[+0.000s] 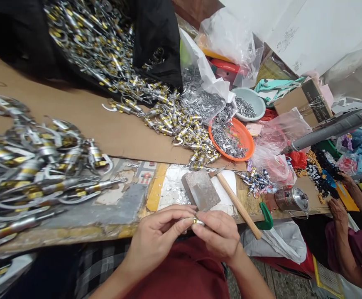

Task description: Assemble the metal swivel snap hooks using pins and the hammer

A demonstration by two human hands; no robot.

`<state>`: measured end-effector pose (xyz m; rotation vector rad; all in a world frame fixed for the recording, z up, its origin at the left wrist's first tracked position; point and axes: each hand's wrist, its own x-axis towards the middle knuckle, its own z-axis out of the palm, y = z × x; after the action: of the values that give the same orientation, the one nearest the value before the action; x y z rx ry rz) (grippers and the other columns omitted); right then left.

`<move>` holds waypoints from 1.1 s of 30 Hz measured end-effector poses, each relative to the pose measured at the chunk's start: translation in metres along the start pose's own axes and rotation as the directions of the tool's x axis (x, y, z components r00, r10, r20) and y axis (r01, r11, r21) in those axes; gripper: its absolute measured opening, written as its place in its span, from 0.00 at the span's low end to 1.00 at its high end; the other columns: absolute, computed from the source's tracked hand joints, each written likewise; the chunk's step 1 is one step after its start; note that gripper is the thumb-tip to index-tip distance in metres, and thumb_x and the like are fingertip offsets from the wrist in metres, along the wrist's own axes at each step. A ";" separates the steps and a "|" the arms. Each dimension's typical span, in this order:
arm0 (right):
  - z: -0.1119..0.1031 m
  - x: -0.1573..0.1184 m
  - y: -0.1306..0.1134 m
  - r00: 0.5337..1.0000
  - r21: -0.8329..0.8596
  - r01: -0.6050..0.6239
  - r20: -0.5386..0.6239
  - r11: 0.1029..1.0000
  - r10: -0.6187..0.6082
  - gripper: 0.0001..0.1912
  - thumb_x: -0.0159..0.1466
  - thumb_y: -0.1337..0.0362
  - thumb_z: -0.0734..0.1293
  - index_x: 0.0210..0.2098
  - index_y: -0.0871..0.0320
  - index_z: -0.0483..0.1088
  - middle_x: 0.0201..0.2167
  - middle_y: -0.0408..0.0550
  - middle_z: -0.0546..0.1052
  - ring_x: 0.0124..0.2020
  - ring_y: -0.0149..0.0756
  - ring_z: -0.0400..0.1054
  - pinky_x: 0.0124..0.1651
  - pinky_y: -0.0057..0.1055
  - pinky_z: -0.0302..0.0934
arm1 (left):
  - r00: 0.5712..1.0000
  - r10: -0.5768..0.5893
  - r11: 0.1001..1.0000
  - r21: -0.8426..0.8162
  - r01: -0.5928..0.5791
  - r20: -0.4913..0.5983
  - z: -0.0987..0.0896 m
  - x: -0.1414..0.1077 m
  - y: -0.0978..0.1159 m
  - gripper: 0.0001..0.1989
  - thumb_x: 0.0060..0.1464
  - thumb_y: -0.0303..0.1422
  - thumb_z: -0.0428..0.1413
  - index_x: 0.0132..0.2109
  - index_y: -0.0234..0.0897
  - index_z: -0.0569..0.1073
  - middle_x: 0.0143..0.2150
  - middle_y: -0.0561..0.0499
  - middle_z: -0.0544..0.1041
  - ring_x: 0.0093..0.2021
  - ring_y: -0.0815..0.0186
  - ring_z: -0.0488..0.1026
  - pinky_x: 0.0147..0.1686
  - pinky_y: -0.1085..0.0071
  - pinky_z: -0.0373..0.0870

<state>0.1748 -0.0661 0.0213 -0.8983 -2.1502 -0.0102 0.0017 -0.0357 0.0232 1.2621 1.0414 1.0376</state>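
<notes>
My left hand [159, 232] and my right hand [221, 233] meet at the table's front edge, their fingertips pinched together. Between them is a small silver-and-yellow metal piece [197, 221], mostly covered by the fingers. Just beyond the hands sits a worn metal block [200, 191] on a white sheet. To its right, a hammer [238, 205] lies with its wooden handle pointing toward me. Small flat metal plates [177, 194] are scattered left of the block.
Silver-and-yellow metal pieces [40, 162] are heaped at left; more spill from a black bag [159, 29]. An orange bowl [252, 149] holds small metal parts. A power screwdriver [327, 131] hangs at right. Beside a lidded cup [289, 199], a co-worker's hands [339, 214] rest near black parts.
</notes>
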 end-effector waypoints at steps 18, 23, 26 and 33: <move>0.013 0.010 -0.026 0.902 0.138 -0.393 -0.135 0.909 0.410 0.14 0.61 0.69 0.65 0.46 0.56 0.72 0.35 0.51 0.78 0.33 0.33 0.74 0.35 0.25 0.71 | 0.973 -0.232 0.914 -0.341 0.221 0.008 0.007 -0.006 -0.017 0.31 0.42 0.35 0.63 0.55 0.40 0.66 0.40 0.48 0.79 0.40 0.61 0.76 0.39 0.71 0.75; -0.016 0.031 0.020 0.868 0.184 -0.496 0.104 0.848 0.485 0.07 0.61 0.65 0.66 0.32 0.56 0.77 0.30 0.45 0.79 0.30 0.31 0.73 0.37 0.26 0.69 | 0.961 -0.266 0.917 -0.289 0.276 0.074 -0.001 0.018 -0.012 0.37 0.44 0.34 0.60 0.60 0.37 0.57 0.31 0.53 0.74 0.36 0.65 0.74 0.37 0.72 0.72; -0.039 0.053 0.096 0.785 -0.201 -0.620 -0.134 0.759 0.605 0.10 0.63 0.68 0.62 0.38 0.57 0.75 0.37 0.48 0.78 0.41 0.36 0.72 0.47 0.33 0.65 | 0.942 -0.272 0.909 -0.269 0.318 0.195 -0.007 0.032 -0.009 0.40 0.43 0.34 0.60 0.62 0.35 0.53 0.29 0.55 0.73 0.30 0.67 0.73 0.34 0.71 0.71; -0.028 0.069 0.201 0.628 -0.555 -0.597 0.126 0.579 0.768 0.11 0.57 0.75 0.64 0.35 0.57 0.76 0.36 0.51 0.77 0.40 0.41 0.70 0.44 0.33 0.62 | 0.932 -0.258 0.917 -0.240 0.319 0.253 -0.008 0.039 -0.004 0.37 0.43 0.31 0.59 0.60 0.37 0.55 0.28 0.56 0.71 0.29 0.67 0.72 0.33 0.70 0.71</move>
<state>0.2845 0.1178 0.0327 -2.1633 -1.9672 0.0386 0.0026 0.0041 0.0181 0.9330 0.8492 0.7659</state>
